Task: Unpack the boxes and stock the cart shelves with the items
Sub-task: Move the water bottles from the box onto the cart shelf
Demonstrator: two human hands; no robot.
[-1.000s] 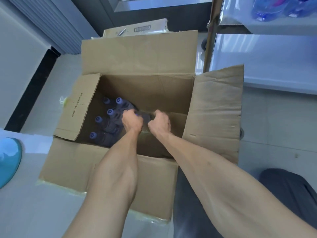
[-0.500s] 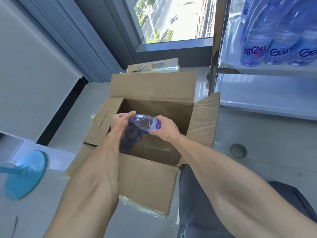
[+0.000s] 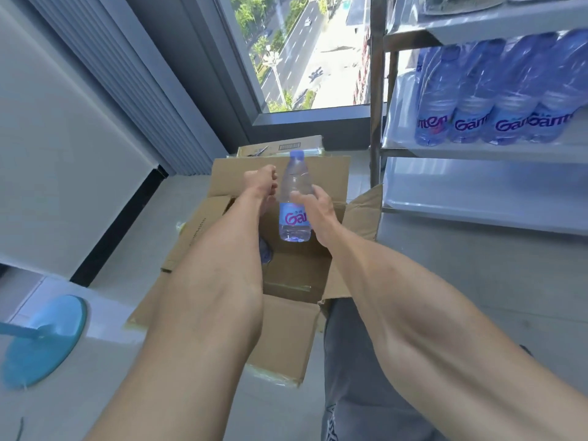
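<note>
While upright, bottle (image 3: 295, 198) sits in right hand (image 3: 313, 207).

On the blue label of the clear plastic water bottle with blue cap (image 3: 295, 198), held upright above the open brown cardboard box (image 3: 288, 272): pink letters "Gan", rest covered by the right hand (image 3: 313, 207). On the row of blue-tinted water bottles (image 3: 496, 100) on the metal cart shelf (image 3: 477, 152): purple "Gan", "Gar", "nten", each partly cut. On the left box flap, grey print, too blurred to read. On the flat carton (image 3: 286, 144) behind, a barcode-like label, unreadable.
</note>
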